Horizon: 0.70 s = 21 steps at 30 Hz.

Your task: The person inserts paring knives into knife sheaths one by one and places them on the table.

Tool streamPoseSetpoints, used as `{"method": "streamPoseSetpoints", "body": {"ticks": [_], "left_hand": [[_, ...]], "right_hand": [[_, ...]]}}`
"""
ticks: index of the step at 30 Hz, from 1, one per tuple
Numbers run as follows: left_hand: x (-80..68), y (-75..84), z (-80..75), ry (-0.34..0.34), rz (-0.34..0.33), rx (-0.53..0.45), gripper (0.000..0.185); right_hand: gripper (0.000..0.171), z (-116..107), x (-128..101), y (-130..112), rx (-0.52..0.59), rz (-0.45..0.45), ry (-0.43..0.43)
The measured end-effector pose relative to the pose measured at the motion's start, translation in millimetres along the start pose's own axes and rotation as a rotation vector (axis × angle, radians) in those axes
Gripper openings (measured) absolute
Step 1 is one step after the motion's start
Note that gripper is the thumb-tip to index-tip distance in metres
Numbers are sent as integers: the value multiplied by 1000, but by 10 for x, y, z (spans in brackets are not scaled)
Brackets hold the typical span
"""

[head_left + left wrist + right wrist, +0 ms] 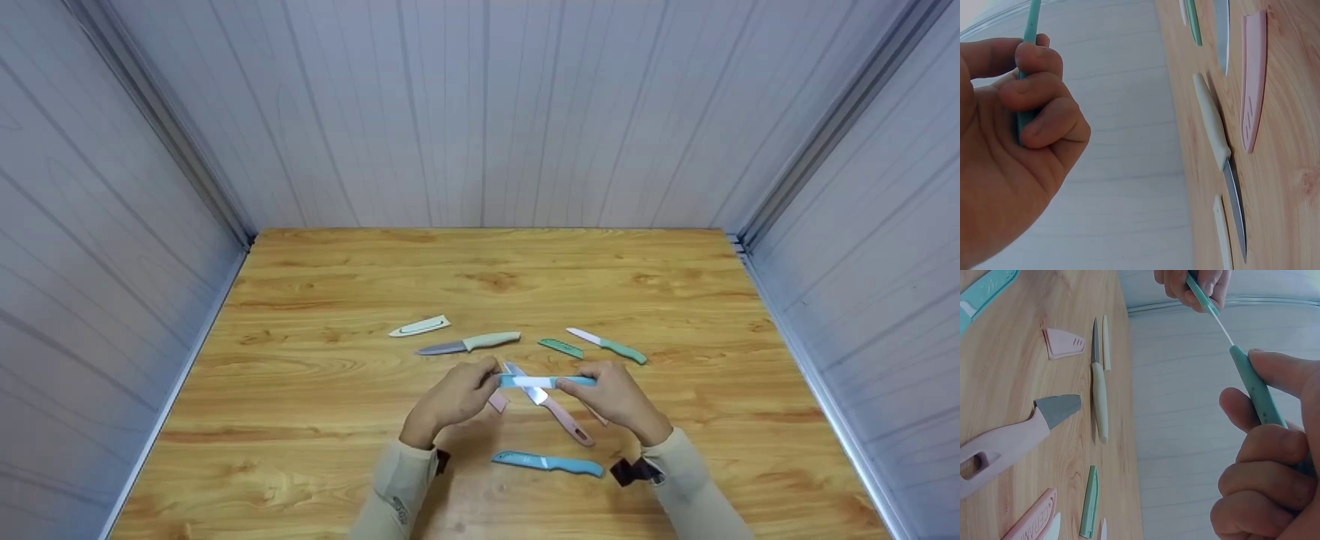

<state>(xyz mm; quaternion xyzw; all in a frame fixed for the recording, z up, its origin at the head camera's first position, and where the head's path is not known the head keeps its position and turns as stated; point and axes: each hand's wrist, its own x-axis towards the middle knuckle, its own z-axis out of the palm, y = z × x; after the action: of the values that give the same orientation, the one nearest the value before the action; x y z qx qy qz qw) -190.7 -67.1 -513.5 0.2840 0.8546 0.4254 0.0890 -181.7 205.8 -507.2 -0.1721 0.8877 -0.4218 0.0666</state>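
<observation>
Above the middle of the table, my left hand grips a blue blade sheath in curled fingers. My right hand holds a small knife by its blue handle, thumb along the side. The knife's white blade spans the gap between the hands, its tip end inside the sheath. Below them on the table lies a pink-handled knife with a bare blade. A pink sheath is partly hidden under the left hand in the head view. Another pink piece lies near the right hand.
A blue knife in its sheath lies nearest the person. Farther back are a cream-handled knife, a cream sheath, a green-handled knife and a green sheath. Pale panel walls enclose the table's back and sides.
</observation>
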Motion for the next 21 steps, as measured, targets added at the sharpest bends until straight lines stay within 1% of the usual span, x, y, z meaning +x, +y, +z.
{"method": "streamPoseSetpoints", "body": {"ticks": [3, 9, 14, 21], "left_hand": [[11, 11, 10, -8, 0, 1, 14], [28, 34, 28, -19, -7, 18, 14], [29, 54, 27, -21, -10, 14, 14], [43, 86, 33, -12, 12, 36, 13]], "right_hand": [[52, -1, -5, -9, 1, 6, -2], [50, -2, -19, -39, 40, 47, -33], [50, 16, -11, -53, 44, 49, -40], [51, 35, -2, -67, 62, 52, -28]]}}
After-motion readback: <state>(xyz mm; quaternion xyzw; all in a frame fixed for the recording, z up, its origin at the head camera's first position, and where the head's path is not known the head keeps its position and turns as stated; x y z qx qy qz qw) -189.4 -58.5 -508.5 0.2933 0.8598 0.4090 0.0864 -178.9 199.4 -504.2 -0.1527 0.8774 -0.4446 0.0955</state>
